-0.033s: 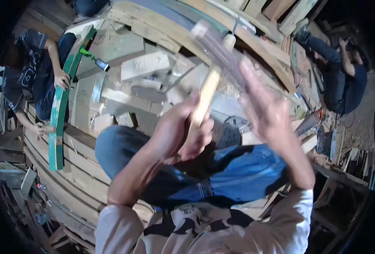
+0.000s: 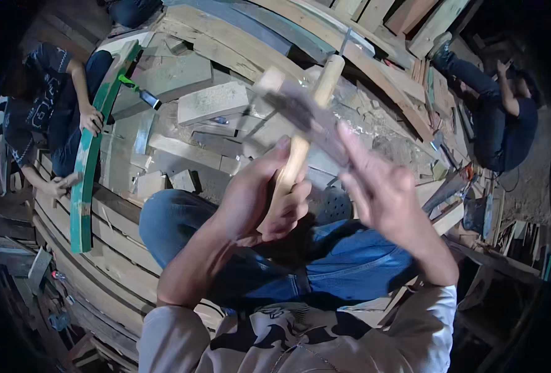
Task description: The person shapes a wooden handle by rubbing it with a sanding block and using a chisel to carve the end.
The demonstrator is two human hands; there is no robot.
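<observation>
Blurred bar (image 2: 306,112), perhaps a rasp, has been shifted lower.
Pale stick (image 2: 292,163) is clenched in the left hand (image 2: 250,189); bar is held in the half-curled right hand (image 2: 387,189).

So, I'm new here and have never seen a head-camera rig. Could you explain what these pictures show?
There is no machine, just a person's two bare hands. The view comes from a wide fisheye camera worn on the head, looking down, so straight edges bend near the rim. The left hand grips a pale wooden handle. The right hand holds a dark bar across it, too blurred to identify. Beyond them lie wood pieces, including a pale block, and a tool with a green handle. At the picture's left, another person's hand rests on a long green beam.
</observation>
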